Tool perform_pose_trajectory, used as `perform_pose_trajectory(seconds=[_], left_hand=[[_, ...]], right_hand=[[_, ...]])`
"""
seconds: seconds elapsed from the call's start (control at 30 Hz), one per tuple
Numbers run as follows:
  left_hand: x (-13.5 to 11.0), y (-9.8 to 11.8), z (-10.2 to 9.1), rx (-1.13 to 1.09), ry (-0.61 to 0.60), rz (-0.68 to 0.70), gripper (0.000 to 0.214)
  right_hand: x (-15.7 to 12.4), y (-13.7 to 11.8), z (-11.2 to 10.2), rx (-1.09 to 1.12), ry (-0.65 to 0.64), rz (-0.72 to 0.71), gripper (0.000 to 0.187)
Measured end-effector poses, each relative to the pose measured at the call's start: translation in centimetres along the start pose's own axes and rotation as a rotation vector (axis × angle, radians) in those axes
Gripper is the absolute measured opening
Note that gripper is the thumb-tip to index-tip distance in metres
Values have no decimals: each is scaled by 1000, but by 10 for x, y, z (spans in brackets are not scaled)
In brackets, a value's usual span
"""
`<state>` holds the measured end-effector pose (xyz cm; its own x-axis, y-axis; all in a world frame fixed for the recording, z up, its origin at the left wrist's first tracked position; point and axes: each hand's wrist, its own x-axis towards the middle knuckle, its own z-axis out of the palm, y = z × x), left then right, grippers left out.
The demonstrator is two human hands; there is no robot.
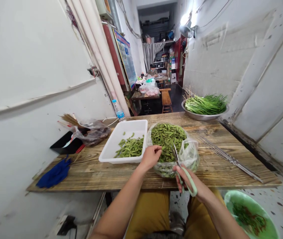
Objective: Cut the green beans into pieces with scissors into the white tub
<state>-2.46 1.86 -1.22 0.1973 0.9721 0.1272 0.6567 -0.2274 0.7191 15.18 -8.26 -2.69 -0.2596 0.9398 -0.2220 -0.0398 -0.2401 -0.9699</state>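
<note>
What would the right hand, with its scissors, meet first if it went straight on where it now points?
Most likely the edamame pods in the clear plastic bag; the scissors would touch them before the right hand does, though depth is unclear.

There is one pair of scissors [177,160], one white tray [110,151] and one metal bowl [206,117] (pods [168,135] defy counting).

Scuffed white walls [211,56] flank a dark floor [177,94] and wooden bench [166,97] — a lamp [185,19] glares at right.
</note>
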Motion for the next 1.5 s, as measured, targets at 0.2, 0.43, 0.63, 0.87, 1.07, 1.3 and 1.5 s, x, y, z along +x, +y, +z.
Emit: perform_pose_trajectory(seconds=[0.2, 0.43, 0.63, 0.87, 1.07, 1.3, 1.5], left_hand=[[-10, 13, 1, -329, -50, -114, 22], [-13, 14, 6, -453, -56, -25, 27], [-14, 17, -2, -349, -125, 27, 28], [-13, 20, -6, -454, -146, -16, 27], [-14, 18, -4, -523, -166, -40, 28], [-13, 20, -1, -860, -35, -213, 31], [-16, 23, 8, -1028, 152, -232, 32]], right_hand=[[2, -6, 5, -172, -20, -52, 37], [-1, -10, 7, -239, -12, -97, 36], [-1, -11, 1, -388, 4, -133, 34], [2, -13, -10, -561, 123, -242, 32], [3, -5, -8, -378, 92, -124, 36], [-1, 0, 0, -9, 12, 35, 45], [-10, 0, 9, -39, -4, 0, 45]])
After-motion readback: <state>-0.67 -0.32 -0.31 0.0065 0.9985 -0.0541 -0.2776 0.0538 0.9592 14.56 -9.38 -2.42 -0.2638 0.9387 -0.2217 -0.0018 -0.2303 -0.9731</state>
